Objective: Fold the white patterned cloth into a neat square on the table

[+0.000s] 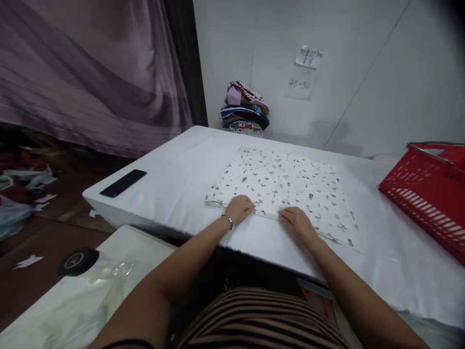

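Observation:
A white cloth point(250, 177) with a small scattered print lies folded in layers on the white-covered table point(174, 169). A crease runs down its middle, from the far edge to the near edge. My left hand point(240, 208), with a bracelet at the wrist, is closed on the near edge, left of that crease. Just right of the crease, my right hand point(297, 222) has its fingers together on the same edge. Both thumbs and the undersides of the fingers are partly hidden. The cloth lies flat between and beyond my hands.
A red plastic basket point(428, 194) stands at the right. A black phone-like slab point(123, 183) lies near the left corner. Folded fabrics point(246, 109) are piled behind the far edge, by the wall. A lower white surface point(119, 271) at left holds a round black object point(78, 261).

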The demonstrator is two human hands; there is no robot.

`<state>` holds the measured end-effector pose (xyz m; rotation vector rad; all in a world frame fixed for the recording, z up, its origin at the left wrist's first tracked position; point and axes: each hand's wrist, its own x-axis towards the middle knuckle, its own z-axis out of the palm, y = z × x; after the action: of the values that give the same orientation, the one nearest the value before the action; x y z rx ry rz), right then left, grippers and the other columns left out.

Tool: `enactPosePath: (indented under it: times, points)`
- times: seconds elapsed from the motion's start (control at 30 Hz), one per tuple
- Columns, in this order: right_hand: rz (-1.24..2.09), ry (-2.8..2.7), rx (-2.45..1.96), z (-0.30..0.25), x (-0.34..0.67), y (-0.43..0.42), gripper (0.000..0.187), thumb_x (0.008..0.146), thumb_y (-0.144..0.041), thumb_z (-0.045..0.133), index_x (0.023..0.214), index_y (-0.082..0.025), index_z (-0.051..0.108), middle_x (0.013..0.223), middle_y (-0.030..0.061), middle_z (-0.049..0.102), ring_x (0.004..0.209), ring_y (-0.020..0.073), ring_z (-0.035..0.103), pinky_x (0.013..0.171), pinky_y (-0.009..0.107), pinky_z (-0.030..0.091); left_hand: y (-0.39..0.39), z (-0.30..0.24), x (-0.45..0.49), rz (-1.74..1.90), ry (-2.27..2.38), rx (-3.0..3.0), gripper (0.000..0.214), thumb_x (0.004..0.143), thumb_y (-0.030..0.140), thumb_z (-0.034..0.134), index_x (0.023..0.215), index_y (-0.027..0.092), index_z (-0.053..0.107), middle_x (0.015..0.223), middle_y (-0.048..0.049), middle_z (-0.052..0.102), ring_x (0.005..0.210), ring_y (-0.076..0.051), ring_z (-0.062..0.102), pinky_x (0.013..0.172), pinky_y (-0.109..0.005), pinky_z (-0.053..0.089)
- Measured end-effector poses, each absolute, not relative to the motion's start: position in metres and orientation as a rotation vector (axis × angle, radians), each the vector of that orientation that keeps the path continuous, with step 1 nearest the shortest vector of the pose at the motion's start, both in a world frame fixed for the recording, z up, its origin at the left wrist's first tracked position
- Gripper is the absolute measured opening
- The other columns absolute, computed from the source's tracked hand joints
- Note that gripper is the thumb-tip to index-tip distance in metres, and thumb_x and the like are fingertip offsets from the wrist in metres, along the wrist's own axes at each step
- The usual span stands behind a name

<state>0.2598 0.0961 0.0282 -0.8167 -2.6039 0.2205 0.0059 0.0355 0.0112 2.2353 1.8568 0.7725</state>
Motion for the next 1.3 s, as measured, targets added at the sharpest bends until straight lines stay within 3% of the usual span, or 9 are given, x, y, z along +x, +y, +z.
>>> enactPosePath:
  times: [0.63, 0.87, 1.17, 1.3]
  points:
    - [0.123, -2.504, -0.852, 0.014, 0.253, 0.087, 0.026, 0.091, -0.02, 0.036, 0.085, -0.018, 0.062, 0.088, 0.0094, 0.06, 0.084, 0.0222, 0.05, 0.075, 0.034, 0.04, 0.028, 0.014, 0.007, 0.799, 1.76, 2.358, 0.021, 0.087, 0.026, 0.047, 0.079, 0.021, 0.066, 0.088, -0.0029, 0.062, 0.085, -0.016, 0.051, 0.082, -0.034, 0.038]
    - [0.129, -2.519, -0.796, 0.013, 0.254, 0.086, 0.022, 0.089, -0.027, 0.044, 0.097, -0.017, 0.062, 0.093, 0.0085, 0.061, 0.086, 0.0209, 0.051, 0.077, 0.034, 0.04, 0.028, 0.011, 0.005, 0.752, 1.749, 2.383, 0.018, 0.083, 0.031, 0.054, 0.093, 0.021, 0.065, 0.093, -0.0035, 0.061, 0.087, -0.017, 0.052, 0.084, -0.034, 0.038]
    - [0.11, -2.508, -0.796, 0.01, 0.253, 0.09, 0.025, 0.091, -0.023, 0.04, 0.092, -0.017, 0.065, 0.088, 0.0084, 0.061, 0.082, 0.0199, 0.052, 0.072, 0.033, 0.041, 0.031, 0.01, 0.006, 0.731, 1.774, 2.422, 0.022, 0.089, 0.03, 0.046, 0.087, 0.022, 0.067, 0.088, -0.0022, 0.061, 0.082, -0.015, 0.051, 0.082, -0.032, 0.038]
    - [0.088, -2.49, -0.807, 0.008, 0.252, 0.091, 0.025, 0.091, -0.022, 0.039, 0.089, -0.018, 0.064, 0.087, 0.0088, 0.061, 0.083, 0.0205, 0.052, 0.072, 0.033, 0.041, 0.03, 0.011, 0.009, 0.65, 1.797, 2.49, 0.021, 0.087, 0.033, 0.049, 0.095, 0.021, 0.064, 0.094, -0.0032, 0.061, 0.087, -0.017, 0.05, 0.081, -0.033, 0.038]
